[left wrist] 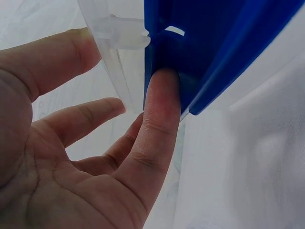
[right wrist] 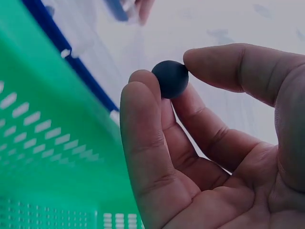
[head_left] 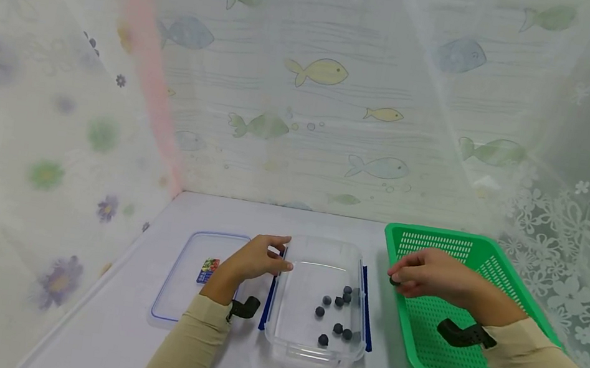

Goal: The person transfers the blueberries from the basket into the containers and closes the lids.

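A clear plastic container (head_left: pixel 300 310) with blue side latches stands in the middle of the table, several blueberries (head_left: pixel 339 302) on its floor, mostly toward the right. My left hand (head_left: pixel 260 259) holds the container's left side, thumb over the rim. In the left wrist view one fingertip (left wrist: pixel 164 83) lies against the hanging blue latch (left wrist: pixel 205 52). My right hand (head_left: pixel 426 275) pinches a single blueberry (right wrist: pixel 170 79) between thumb and fingertips, above the left rim of a green basket (head_left: pixel 412 358).
The container's lid (head_left: pixel 174 293), clear with a blue seal and a small colourful label (head_left: pixel 208 270), lies on the table to the left. White patterned curtains (head_left: pixel 304 116) enclose the table at the back and sides. The basket stands at the right, close to the container.
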Action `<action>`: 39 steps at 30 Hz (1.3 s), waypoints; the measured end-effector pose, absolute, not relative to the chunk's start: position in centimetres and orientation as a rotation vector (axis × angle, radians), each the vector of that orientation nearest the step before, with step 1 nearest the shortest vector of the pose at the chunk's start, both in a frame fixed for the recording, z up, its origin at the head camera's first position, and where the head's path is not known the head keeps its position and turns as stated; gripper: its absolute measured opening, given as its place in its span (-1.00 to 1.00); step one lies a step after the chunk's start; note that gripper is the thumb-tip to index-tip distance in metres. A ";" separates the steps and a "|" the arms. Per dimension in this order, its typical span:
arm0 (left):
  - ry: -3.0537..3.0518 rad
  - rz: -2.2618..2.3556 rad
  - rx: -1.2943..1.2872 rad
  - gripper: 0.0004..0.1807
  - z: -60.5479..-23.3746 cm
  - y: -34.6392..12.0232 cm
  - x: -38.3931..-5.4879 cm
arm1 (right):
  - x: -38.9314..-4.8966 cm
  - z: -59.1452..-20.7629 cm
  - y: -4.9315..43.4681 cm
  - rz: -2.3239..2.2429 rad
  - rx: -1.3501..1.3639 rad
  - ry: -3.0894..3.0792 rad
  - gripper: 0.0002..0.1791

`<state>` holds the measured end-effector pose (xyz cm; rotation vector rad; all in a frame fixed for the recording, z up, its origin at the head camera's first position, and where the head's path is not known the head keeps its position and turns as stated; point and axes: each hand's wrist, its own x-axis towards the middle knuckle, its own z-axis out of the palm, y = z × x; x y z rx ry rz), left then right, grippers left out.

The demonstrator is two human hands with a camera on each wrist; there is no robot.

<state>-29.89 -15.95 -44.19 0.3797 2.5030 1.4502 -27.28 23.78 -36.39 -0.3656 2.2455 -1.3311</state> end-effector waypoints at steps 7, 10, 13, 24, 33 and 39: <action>2.490 1.472 0.372 -0.16 -44.2 -15.9 -29.8 | -27.1 -36.1 21.4 -1.301 -0.385 2.262 -0.68; 2.484 1.480 0.378 -0.16 -44.2 -16.0 -29.8 | -27.3 -36.2 20.4 -1.282 -0.392 2.284 -0.70; 2.482 1.478 0.381 -0.16 -44.3 -16.0 -29.9 | -27.2 -36.4 19.2 -1.256 -0.397 2.313 -0.72; 2.478 1.481 0.373 -0.15 -44.2 -15.9 -29.8 | -26.8 -37.6 16.0 -1.192 -0.441 2.291 -0.76; 2.476 1.471 0.401 -0.12 -44.2 -15.9 -29.9 | -26.7 -37.9 15.5 -1.198 -0.415 2.282 -0.81; 2.473 1.487 0.376 -0.13 -44.2 -16.0 -29.9 | -26.6 -37.6 15.6 -1.198 -0.406 2.278 -0.72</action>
